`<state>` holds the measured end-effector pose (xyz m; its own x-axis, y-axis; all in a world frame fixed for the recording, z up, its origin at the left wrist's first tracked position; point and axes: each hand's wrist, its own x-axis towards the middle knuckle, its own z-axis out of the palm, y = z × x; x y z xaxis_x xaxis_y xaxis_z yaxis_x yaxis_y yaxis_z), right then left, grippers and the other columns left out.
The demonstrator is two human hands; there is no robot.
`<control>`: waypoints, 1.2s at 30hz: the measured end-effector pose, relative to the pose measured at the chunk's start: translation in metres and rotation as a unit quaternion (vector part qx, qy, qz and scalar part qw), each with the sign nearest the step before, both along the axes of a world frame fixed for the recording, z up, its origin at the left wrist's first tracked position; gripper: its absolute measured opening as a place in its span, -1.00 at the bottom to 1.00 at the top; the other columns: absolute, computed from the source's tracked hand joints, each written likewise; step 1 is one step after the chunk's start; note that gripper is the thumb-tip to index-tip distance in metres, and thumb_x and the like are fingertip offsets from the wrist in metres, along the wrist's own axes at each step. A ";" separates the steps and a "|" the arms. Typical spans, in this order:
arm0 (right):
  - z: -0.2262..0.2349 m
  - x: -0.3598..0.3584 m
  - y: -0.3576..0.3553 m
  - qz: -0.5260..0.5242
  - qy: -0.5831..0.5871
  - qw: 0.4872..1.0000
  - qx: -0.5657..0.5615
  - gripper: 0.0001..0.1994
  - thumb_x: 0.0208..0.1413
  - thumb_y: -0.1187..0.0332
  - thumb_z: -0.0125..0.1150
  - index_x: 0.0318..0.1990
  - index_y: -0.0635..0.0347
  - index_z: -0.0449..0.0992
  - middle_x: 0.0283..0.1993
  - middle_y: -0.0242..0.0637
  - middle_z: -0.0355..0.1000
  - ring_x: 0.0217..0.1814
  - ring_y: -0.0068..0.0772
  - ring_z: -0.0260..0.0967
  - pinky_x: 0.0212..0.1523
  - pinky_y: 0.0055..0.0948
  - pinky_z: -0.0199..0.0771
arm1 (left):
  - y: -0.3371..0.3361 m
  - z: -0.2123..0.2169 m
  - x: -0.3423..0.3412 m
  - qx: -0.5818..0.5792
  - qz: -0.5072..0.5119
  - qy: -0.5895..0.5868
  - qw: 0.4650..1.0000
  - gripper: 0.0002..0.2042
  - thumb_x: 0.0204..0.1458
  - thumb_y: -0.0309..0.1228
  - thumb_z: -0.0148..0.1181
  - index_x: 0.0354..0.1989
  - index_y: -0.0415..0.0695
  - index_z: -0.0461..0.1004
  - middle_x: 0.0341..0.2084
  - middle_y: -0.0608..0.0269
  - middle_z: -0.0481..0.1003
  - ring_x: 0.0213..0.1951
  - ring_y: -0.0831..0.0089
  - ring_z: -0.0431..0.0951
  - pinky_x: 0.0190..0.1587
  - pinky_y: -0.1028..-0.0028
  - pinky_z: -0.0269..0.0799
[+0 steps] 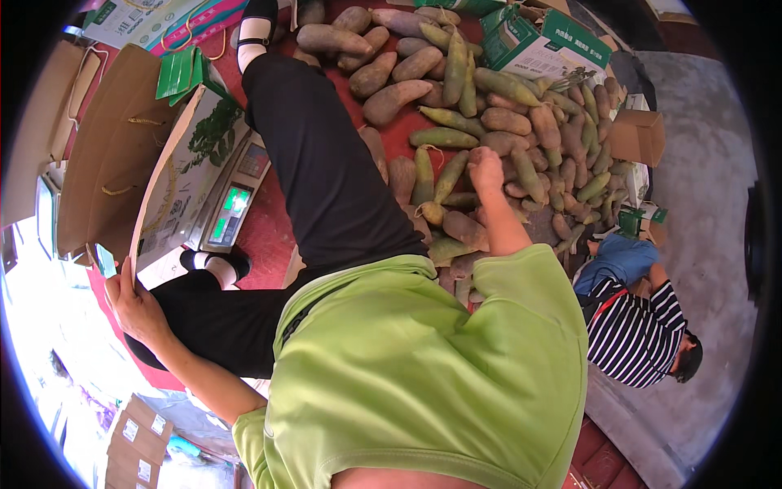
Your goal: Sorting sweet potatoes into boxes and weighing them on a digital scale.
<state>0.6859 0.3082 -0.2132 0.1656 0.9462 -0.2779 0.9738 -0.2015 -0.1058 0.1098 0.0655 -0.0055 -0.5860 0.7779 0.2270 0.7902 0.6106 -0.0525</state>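
Head view, looking down past a green shirt [407, 367] and black trousers [326, 163]. Packages: an open white carton [191, 175] printed with green leaves stands at left beside a flat brown paper bag [106, 138] with cord handles; more white-and-green cartons [542, 41] lie at upper right, and a plain brown box [639, 134] at far right. A weighing scale [232, 204] with a lit green display sits just beside the open carton. The left hand [134, 310] is clamped on that carton's lower edge. The right hand [486, 167] reaches into the heap of long green and brown-purple radishes [489, 122] on the red mat [261, 236]; whether its fingers are closed cannot be told. A person in a striped shirt [639, 334] crouches at right.
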 end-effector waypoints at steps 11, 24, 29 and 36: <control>0.007 0.000 0.010 0.071 -0.155 0.981 -0.096 -0.56 -0.08 0.21 0.33 -0.02 -0.05 0.33 0.07 -0.25 0.24 0.14 -0.13 0.25 -0.03 -0.06 0.41 | 0.002 -0.001 0.000 0.007 0.008 0.017 1.000 -0.65 -0.08 -0.59 0.13 -0.11 0.04 0.56 -0.44 0.30 0.36 -0.27 0.31 0.44 -0.24 0.31 0.39; -0.013 0.009 -0.006 0.085 -0.149 0.981 -0.091 -0.53 -0.04 0.26 0.27 0.07 -0.04 0.32 0.02 -0.16 0.34 0.07 0.00 0.33 0.03 -0.13 0.39 | 0.008 0.010 0.008 0.015 0.020 -0.001 1.000 -0.64 -0.17 -0.63 0.15 -0.15 0.01 0.56 -0.38 0.29 0.38 -0.23 0.29 0.44 -0.19 0.32 0.40; 0.007 0.016 -0.008 -0.031 -0.056 0.997 -0.032 -0.51 -0.04 0.23 0.26 0.10 -0.02 0.34 0.04 -0.10 0.36 0.06 -0.02 0.35 0.04 -0.17 0.36 | 0.006 0.014 0.010 0.023 0.035 -0.002 0.999 -0.63 -0.18 -0.64 0.15 -0.16 0.01 0.56 -0.38 0.29 0.36 -0.24 0.27 0.44 -0.19 0.29 0.41; 0.036 0.002 0.022 -0.005 0.174 0.979 0.110 -0.56 -0.02 0.38 0.27 0.07 0.13 0.38 -0.03 -0.14 0.40 0.00 -0.16 0.37 0.03 -0.28 0.33 | 0.008 0.016 0.010 0.033 0.032 -0.018 0.999 -0.65 -0.14 -0.64 0.12 -0.14 -0.01 0.56 -0.40 0.26 0.35 -0.24 0.26 0.46 -0.20 0.29 0.38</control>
<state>0.6879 0.3303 -0.1777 0.1057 0.9884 -0.1091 0.8692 -0.1451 -0.4726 0.1194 0.0730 0.0104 -0.6424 0.7230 0.2541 0.7506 0.6606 0.0179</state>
